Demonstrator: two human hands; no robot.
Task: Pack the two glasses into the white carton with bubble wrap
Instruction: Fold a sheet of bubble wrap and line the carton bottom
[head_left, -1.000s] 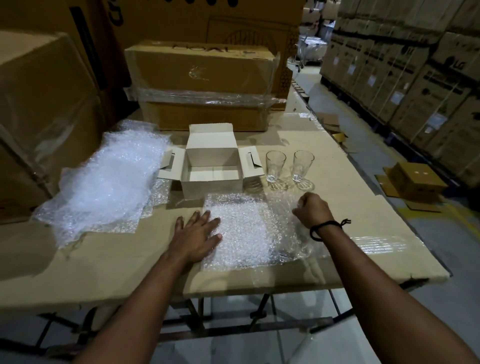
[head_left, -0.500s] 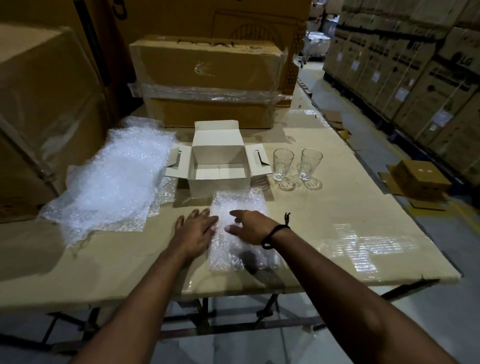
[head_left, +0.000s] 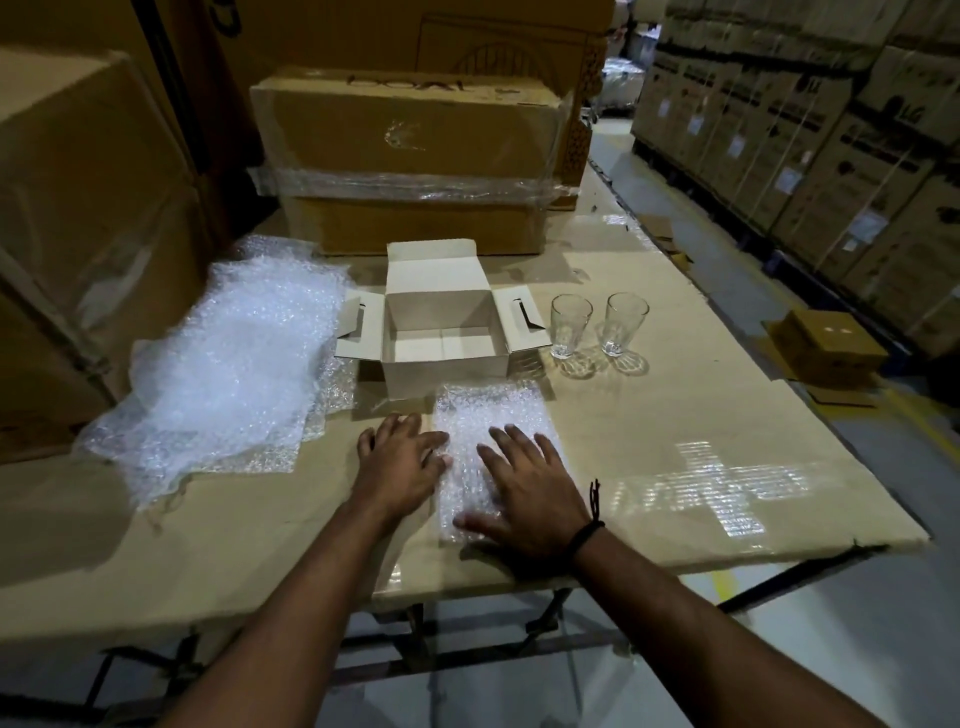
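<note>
— While you lean over the bench, what takes up the most room?
— Your table (head_left: 675, 415), topped with brown cardboard. At its far end sits a long brown carton (head_left: 415, 156), banded with clear film.

— And on the left?
— A loose pile of bubble wrap (head_left: 234, 364), crumpled, reaching to just beside the left flap of the box.

— Where's the box itself?
— The white carton (head_left: 444, 371) sits mid-table, upright and open: back flap standing, side flaps spread left and right.

— What's in front of it?
— A narrow sheet of bubble wrap (head_left: 488, 410), lying flat (whether it touches the front wall, I cannot tell).

— How are my hands?
— Your left hand (head_left: 400, 462) rests palm down on the cardboard at the sheet's left edge, fingers straight, tips just on the wrap. Your right hand (head_left: 524, 488) presses flat on the sheet, fingers spread. Neither hand grasps anything.

— And the glasses?
— Both are upright on the table and not touching each other. One glass (head_left: 570, 325) stands just beside the carton's right flap, and the second glass (head_left: 626, 322) is to its right. Both are well apart from your hands.

— Smallest item?
— A black cord band (head_left: 589, 525) on your right wrist.
</note>
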